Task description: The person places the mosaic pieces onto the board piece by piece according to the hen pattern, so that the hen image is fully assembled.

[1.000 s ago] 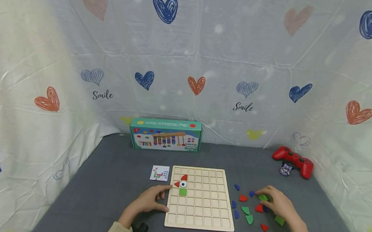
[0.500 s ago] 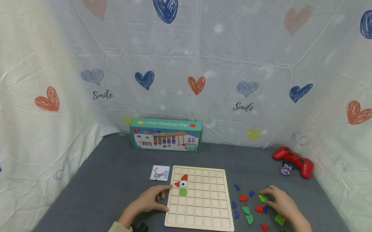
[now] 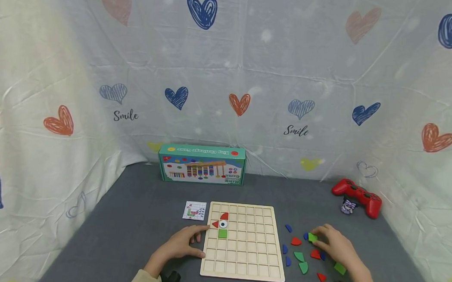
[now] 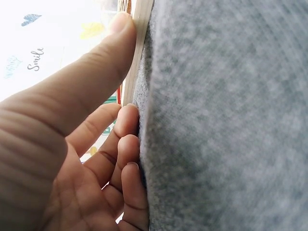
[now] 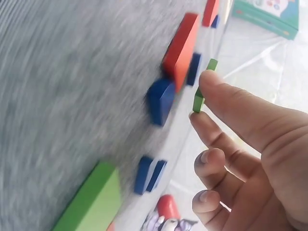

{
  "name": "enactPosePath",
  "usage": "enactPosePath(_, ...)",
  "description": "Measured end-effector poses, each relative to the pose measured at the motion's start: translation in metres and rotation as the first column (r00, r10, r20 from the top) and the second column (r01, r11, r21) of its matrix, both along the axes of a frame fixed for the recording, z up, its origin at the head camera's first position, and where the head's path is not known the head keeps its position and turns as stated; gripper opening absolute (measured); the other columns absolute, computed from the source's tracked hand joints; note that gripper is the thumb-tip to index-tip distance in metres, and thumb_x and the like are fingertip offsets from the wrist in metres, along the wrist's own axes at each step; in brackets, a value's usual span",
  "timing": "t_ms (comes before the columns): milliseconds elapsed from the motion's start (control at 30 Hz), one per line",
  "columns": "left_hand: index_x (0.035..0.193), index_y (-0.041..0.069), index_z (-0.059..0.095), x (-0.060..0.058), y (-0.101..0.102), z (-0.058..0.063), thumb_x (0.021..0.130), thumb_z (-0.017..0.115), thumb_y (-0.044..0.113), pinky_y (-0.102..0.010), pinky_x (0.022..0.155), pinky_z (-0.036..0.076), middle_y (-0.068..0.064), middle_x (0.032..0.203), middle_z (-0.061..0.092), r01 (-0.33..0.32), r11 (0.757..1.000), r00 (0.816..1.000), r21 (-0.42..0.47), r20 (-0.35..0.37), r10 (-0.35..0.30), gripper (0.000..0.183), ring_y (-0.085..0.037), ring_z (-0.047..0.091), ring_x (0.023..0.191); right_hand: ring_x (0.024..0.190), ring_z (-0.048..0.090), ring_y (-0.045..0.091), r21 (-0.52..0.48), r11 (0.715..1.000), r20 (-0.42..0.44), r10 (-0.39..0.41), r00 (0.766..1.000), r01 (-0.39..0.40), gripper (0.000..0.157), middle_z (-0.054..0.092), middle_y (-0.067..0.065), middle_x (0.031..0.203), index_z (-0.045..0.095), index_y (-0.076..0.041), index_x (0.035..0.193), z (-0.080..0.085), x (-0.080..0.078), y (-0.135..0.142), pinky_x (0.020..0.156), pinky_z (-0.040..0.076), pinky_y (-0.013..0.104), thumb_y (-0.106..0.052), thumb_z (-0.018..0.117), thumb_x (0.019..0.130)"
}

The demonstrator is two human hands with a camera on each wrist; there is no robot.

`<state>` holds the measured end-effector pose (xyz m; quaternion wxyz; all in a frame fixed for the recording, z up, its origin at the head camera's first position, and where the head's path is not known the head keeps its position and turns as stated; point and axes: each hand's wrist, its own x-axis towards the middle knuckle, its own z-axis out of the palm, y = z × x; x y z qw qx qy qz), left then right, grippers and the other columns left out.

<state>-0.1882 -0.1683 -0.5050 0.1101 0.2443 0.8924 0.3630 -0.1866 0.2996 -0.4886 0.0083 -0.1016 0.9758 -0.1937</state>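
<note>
My right hand (image 3: 334, 243) pinches a green square tile (image 3: 312, 237) between thumb and forefinger, just above the loose pieces. In the right wrist view the green tile (image 5: 198, 101) shows edge-on, held off the cloth. My left hand (image 3: 182, 242) touches the left edge of a wooden grid board (image 3: 250, 259) with thumb and forefinger, the two spread apart along it. Set in the board's upper left cells are a red quarter-round piece (image 3: 224, 216), a red triangle (image 3: 215, 223), a white eye tile (image 3: 223, 224) and a green square (image 3: 222, 233).
Several red, blue and green pieces lie right of the board, among them a green quarter-round piece (image 3: 303, 267) and a red triangle (image 3: 321, 278). A pattern card (image 3: 194, 210) is left of the board. Behind stand a game box (image 3: 202, 165) and a red controller (image 3: 356, 196).
My right hand first drew back a little to the right, then picked up the green tile and brought it left over the cloth. The left hand and board stayed put.
</note>
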Motion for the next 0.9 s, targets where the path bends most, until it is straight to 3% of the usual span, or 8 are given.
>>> enactPosePath(300, 0.134, 0.008, 0.049, 0.0, -0.001, -0.002, 0.07, 0.08, 0.033, -0.024, 0.06, 0.032, -0.001, 0.085, 0.05, 0.006, 1.0, 1.0, 0.002, -0.005, -0.006, 0.076, -0.01, 0.039, 0.067, 0.084, 0.061, 0.018, 0.001, 0.999, -0.12, 0.049, 0.992, -0.049, 0.02, 0.059, -0.004, 0.091, 0.068, -0.017, 0.097, 0.004, 0.003, -0.03, 0.068, 0.049, 0.036, -0.022, 0.073, 0.078)
enactPosePath(567, 0.135, 0.009, 0.049, 0.0, -0.001, -0.003, 0.071, 0.079, 0.035, -0.024, 0.061, 0.032, 0.001, 0.085, 0.049, 0.003, 1.0, 1.0, -0.016, -0.015, -0.003, 0.075, -0.008, 0.038, 0.067, 0.079, 0.061, 0.012, -0.004, 0.989, -0.203, 0.142, 0.969, -0.146, 0.02, 0.058, -0.009, 0.089, 0.068, -0.02, 0.097, 0.001, 0.001, -0.055, 0.063, 0.046, 0.028, -0.024, 0.074, 0.078)
enactPosePath(900, 0.134, 0.009, 0.049, 0.0, -0.001, -0.002, 0.07, 0.08, 0.034, -0.024, 0.06, 0.032, 0.001, 0.085, 0.049, 0.003, 1.0, 1.0, -0.001, -0.011, -0.003, 0.076, -0.01, 0.039, 0.067, 0.079, 0.06, 0.011, -0.037, 0.981, -0.167, 0.183, 0.969, -0.192, 0.024, 0.057, -0.01, 0.091, 0.068, -0.021, 0.099, 0.001, -0.002, -0.084, 0.062, 0.045, 0.024, -0.025, 0.075, 0.076)
